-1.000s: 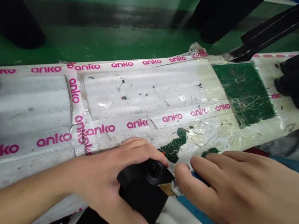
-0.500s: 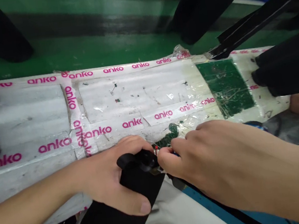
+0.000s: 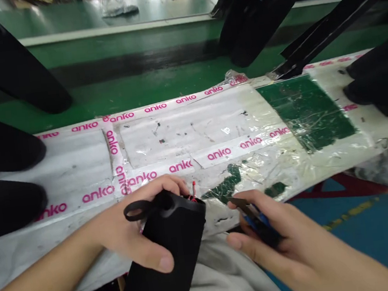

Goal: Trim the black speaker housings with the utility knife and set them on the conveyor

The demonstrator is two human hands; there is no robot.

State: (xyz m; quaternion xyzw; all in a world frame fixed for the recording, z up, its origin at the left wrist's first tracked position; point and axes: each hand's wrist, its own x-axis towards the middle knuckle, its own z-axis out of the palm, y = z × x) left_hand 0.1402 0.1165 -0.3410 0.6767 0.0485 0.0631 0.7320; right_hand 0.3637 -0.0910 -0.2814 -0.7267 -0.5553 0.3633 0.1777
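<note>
My left hand [image 3: 139,233] is wrapped round a black portable speaker [image 3: 171,255], tilted with its open end up and away from me. A black strap loop [image 3: 136,210] sticks out on its left, and red wires with a small red connector [image 3: 193,184] rise from the end. Held apart from the speaker, on its right, my right hand [image 3: 281,238] grips a blue and black utility knife [image 3: 259,224]. The knife's grey blade points left towards the speaker's end, while the palm hides part of the handle.
Taped white sheeting [image 3: 179,135] with pink lettering covers the bench, with a green patch [image 3: 309,113] at right. More black cylinders stand at left [image 3: 8,143] and right [image 3: 378,77]. A green conveyor [image 3: 137,82] runs behind, with a plastic bag [image 3: 118,2] beyond.
My right hand has drawn back to the right from the speaker's end, so the knife and the red connector now show. The view has tilted up a little.
</note>
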